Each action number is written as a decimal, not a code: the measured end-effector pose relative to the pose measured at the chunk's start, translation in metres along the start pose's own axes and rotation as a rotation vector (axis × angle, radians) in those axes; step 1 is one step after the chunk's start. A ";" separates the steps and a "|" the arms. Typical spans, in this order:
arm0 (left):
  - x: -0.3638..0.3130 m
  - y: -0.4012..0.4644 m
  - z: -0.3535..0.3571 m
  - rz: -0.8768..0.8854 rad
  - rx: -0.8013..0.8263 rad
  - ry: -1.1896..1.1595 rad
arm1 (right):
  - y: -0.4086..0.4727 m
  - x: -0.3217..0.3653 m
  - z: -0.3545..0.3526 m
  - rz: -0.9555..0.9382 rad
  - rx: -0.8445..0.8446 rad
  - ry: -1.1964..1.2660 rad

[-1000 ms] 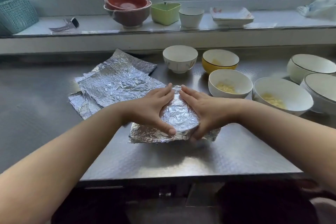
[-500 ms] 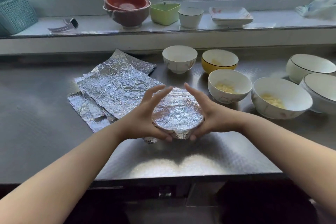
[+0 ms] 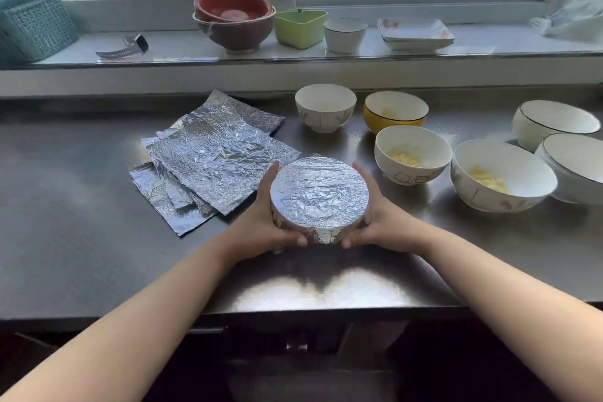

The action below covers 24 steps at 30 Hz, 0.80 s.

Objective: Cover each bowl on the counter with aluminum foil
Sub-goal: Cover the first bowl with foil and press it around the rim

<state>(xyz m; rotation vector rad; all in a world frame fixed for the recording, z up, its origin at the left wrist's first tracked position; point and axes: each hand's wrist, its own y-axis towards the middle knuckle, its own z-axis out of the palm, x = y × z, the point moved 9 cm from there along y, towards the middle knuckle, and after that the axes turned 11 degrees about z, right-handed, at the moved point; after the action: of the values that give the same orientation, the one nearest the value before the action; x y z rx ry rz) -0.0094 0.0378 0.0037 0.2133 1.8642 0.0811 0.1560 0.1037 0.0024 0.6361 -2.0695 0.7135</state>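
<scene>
From the head view, the person looks down at a grey metal tabletop (image 3: pixel 81 206) under a window.

Near the front middle sits a bowl covered in foil (image 3: pixel 319 192). The foil is pulled flat over the top and folded down the sides. The left hand (image 3: pixel 261 228) is on the bowl's left side. Its fingers curl round the far side and its thumb hooks round the near side, so this grip is wrapped on the foil-covered bowl. The right hand (image 3: pixel 378 222) does the same on the right side, thumb in front, fingers behind. Both grips are about half closed, pressing on the foil wall. The bowl's bottom is hidden by the hands, so I cannot tell if it rests on the tabletop or is lifted a little.

Just left of the bowl lies a pile of foil sheets (image 3: pixel 212 153), flat and crinkly.

Other bowls stand to the right, with no foil on them. A white bowl (image 3: pixel 324 111) is at the back, and a yellow bowl (image 3: pixel 394 111) is beside it. A white bowl with yellow food (image 3: pixel 412 153) is near the right hand. A bigger bowl with yellow food (image 3: pixel 502 176) is further right. Two black-rimmed bowls (image 3: pixel 554 124) stand at the far right edge.

On the window sill are stacked red bowls (image 3: pixel 233 19), a green dish (image 3: pixel 300 28), a small white cup (image 3: pixel 344 34), square plates (image 3: pixel 414 31), a watch (image 3: pixel 125 47) and a teal basket (image 3: pixel 36 29).
</scene>
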 end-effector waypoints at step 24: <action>-0.086 0.065 0.011 0.287 0.111 0.799 | -0.016 0.081 -0.017 0.031 -0.487 -0.250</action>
<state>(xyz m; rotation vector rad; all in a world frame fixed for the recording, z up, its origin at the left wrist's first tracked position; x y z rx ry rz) 0.0327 0.0848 0.0921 0.5897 2.6225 0.2944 0.1333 0.0889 0.0820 0.4284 -2.3693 0.1302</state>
